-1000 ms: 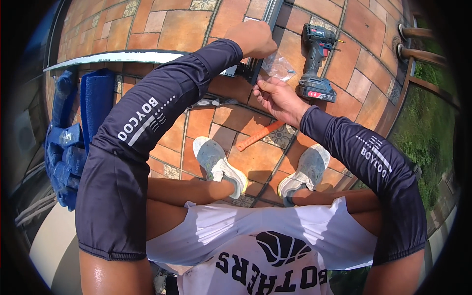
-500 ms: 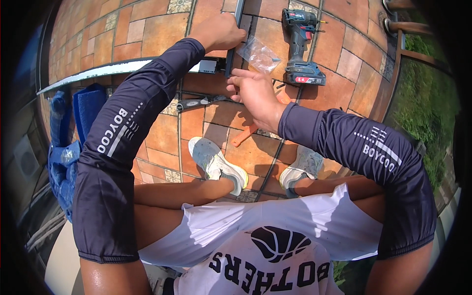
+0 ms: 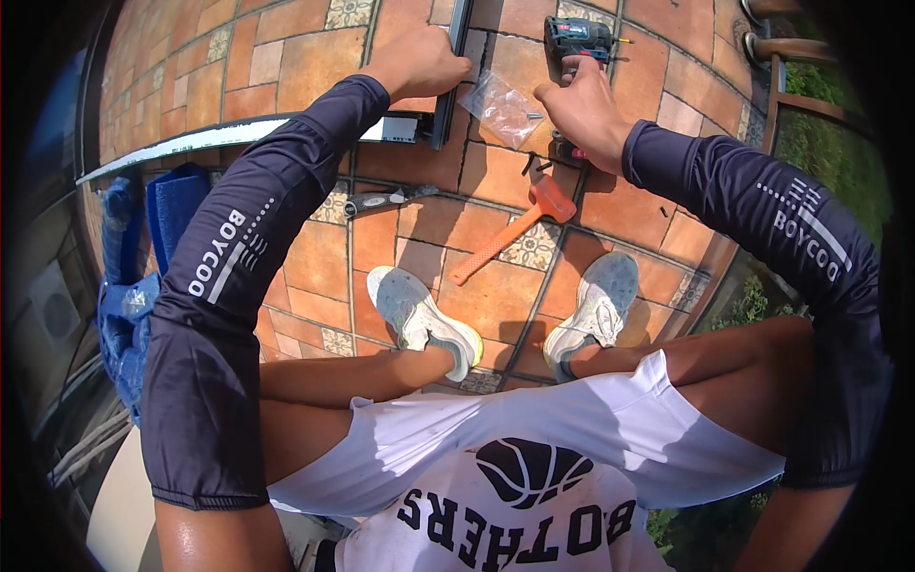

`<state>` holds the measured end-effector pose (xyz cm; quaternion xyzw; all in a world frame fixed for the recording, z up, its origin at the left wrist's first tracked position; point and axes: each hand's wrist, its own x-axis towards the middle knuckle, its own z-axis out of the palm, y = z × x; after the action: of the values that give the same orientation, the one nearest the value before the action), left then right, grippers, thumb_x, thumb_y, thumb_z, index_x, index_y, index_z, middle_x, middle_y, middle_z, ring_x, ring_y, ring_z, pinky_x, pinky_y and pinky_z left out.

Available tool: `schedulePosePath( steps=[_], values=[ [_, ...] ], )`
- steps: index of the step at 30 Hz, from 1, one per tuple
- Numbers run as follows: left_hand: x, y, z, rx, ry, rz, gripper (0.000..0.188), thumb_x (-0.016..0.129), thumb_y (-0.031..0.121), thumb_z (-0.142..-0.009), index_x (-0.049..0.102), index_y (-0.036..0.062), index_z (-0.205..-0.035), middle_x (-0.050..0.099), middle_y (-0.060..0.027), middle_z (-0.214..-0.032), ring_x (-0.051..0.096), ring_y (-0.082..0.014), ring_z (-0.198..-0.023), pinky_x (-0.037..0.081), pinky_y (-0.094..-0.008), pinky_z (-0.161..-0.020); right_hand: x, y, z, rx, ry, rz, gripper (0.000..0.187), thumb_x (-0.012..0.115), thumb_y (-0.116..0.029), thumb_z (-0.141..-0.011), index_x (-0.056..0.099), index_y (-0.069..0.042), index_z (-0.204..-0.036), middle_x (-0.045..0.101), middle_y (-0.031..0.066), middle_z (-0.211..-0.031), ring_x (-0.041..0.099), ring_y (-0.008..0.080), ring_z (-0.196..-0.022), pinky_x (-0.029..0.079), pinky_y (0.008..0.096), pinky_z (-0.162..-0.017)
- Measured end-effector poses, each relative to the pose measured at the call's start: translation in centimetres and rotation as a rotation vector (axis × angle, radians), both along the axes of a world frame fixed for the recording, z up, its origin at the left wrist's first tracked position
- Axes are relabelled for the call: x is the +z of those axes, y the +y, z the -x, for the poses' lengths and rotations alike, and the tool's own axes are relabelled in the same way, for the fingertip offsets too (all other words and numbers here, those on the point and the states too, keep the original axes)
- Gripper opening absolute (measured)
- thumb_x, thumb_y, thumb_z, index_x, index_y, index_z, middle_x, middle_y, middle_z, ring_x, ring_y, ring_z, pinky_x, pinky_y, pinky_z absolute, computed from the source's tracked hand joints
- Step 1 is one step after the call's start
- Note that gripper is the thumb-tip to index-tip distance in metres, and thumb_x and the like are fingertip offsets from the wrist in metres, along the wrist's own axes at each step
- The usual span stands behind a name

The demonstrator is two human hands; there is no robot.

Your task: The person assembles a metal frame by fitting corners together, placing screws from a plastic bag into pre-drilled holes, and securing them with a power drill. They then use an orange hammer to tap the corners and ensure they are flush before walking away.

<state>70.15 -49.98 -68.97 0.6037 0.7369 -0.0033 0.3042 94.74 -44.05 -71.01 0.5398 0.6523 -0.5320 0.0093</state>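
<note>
My left hand is closed on a dark metal bar, which stands out from the end of a long white-faced rail. My right hand wraps round the grip of a cordless drill, whose bit points right; the hand covers most of the handle and battery. Between the hands lies a clear plastic bag with a small screw on it. An orange hammer rests on the tiles nearer to me, and left of it a utility knife.
Tiled floor spreads around my two shoes. Blue wrapped padding stands at the left. A few small dark screws lie by the hammer head. On the right are a brown railing and greenery.
My right hand has left the end of the bar and moved right to the drill, uncovering the hammer. My left hand stays on the bar, nearly still.
</note>
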Motion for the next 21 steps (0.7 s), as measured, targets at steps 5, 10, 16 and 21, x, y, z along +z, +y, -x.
schedulePosePath(
  steps=[5, 10, 16, 21],
  values=[
    [0.2, -0.2, -0.7, 0.023, 0.02, -0.027, 0.047, 0.063, 0.031, -0.09, 0.066, -0.0139, -0.079, 0.065, -0.0338, -0.074, 0.07, -0.0443, -0.073, 0.057, -0.0487, -0.075, -1.2, 7.3, -3.2, 0.087, -0.143, 0.309, 0.088, 0.075, -0.03, -0.088, 0.03, 0.014, -0.15, 0.049, 0.0307, -0.139, 0.055, 0.0393, -0.128, 0.049, 0.0451, -0.107],
    [1.1, -0.5, -0.5, 0.004, 0.036, -0.01, 0.047, 0.063, 0.032, -0.089, 0.066, -0.0134, -0.077, 0.065, -0.0338, -0.074, 0.069, -0.0449, -0.072, 0.056, -0.0489, -0.074, -3.7, 5.2, -0.9, -0.079, 0.033, 0.483, 0.072, 0.073, -0.017, -0.095, 0.019, 0.011, -0.134, 0.053, 0.0281, -0.122, 0.064, 0.0349, -0.1, 0.061, 0.0536, -0.076],
    [1.8, 0.2, -1.7, -0.035, 0.054, 0.021, 0.048, 0.063, 0.032, -0.089, 0.064, -0.0131, -0.075, 0.064, -0.0324, -0.072, 0.067, -0.0441, -0.069, 0.055, -0.0487, -0.071, -4.0, 3.6, -1.9, -0.322, 0.351, 0.568, 0.034, 0.075, -0.01, -0.094, 0.049, 0.006, -0.109, 0.06, 0.0099, -0.082, 0.064, 0.0199, -0.068, 0.058, 0.0374, -0.055],
    [1.4, 0.2, -1.5, 0.005, 0.05, 0.092, 0.052, 0.061, 0.036, -0.09, 0.06, -0.0109, -0.068, 0.061, -0.029, -0.065, 0.064, -0.0407, -0.063, 0.053, -0.0484, -0.068, 3.8, 1.0, -4.9, -0.229, 0.512, 0.492, 0.021, 0.074, -0.021, -0.096, 0.064, -0.003, -0.1, 0.063, 0.0023, -0.075, 0.061, 0.0104, -0.062, 0.054, 0.0291, -0.058]
  ],
)
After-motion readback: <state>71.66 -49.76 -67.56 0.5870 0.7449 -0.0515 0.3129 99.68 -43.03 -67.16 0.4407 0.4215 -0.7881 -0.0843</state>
